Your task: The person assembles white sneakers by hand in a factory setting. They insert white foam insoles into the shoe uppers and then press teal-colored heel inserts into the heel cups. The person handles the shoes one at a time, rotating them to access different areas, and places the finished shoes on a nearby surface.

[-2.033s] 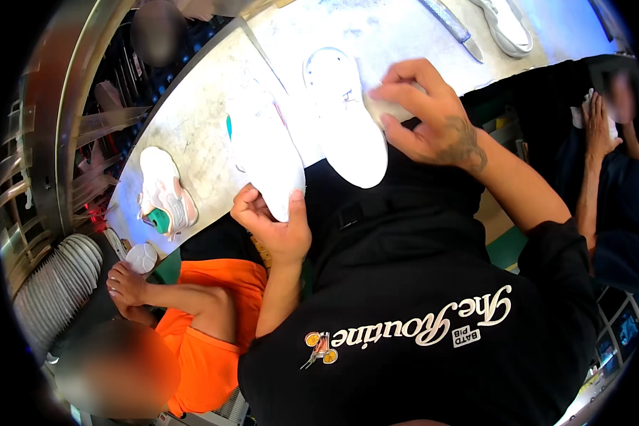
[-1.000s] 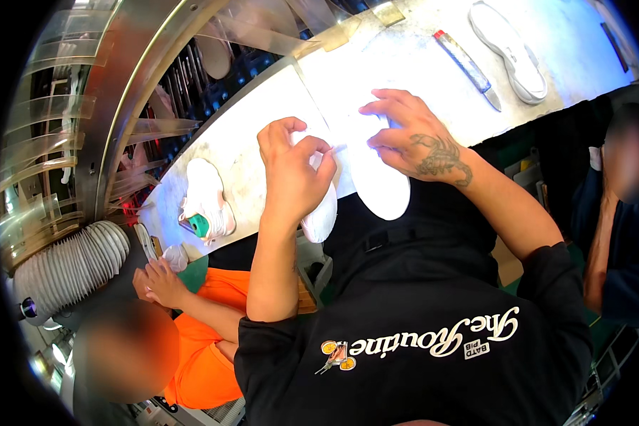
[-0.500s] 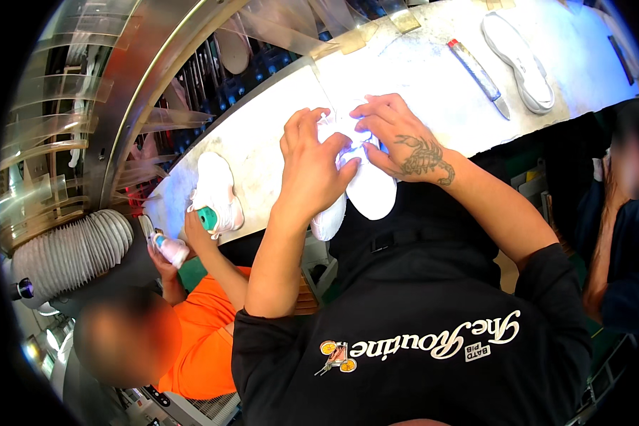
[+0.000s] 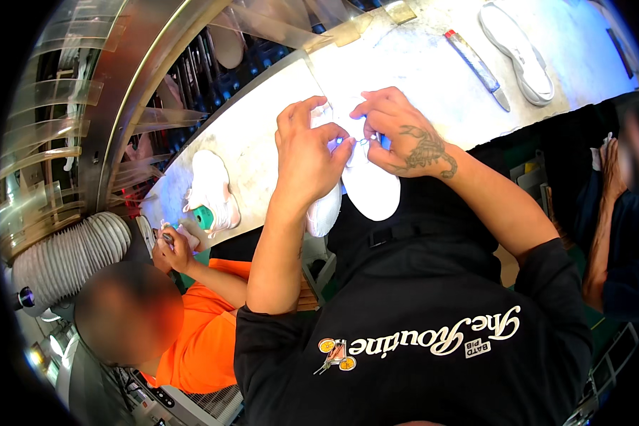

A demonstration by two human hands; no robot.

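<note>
Two white shoes lie side by side at the table's near edge: the left shoe (image 4: 324, 215) is partly under my left forearm, and the right shoe (image 4: 373, 190) shows its toe toward me. My left hand (image 4: 307, 153) is over them, thumb and forefinger pinched on a thin shoelace (image 4: 363, 140). My right hand (image 4: 403, 140) is curled close on the right, its fingers also closed on the lace. A short stretch of lace spans the gap between both hands. Glare and my fingers hide the upper parts of the shoes.
A utility knife (image 4: 478, 69) and a white shoe sole (image 4: 516, 53) lie on the bright table (image 4: 419, 67). Another white shoe (image 4: 211, 190) stands at left, near a co-worker in an orange shirt (image 4: 202, 330). A ribbed duct (image 4: 78, 248) is beyond. Another person (image 4: 621, 213) is at far right.
My hands have shifted slightly, the fingers pinching closer around the lace. The co-worker's hand has left the shoe standing on the table and now works with a small dark tool at another shoe.
</note>
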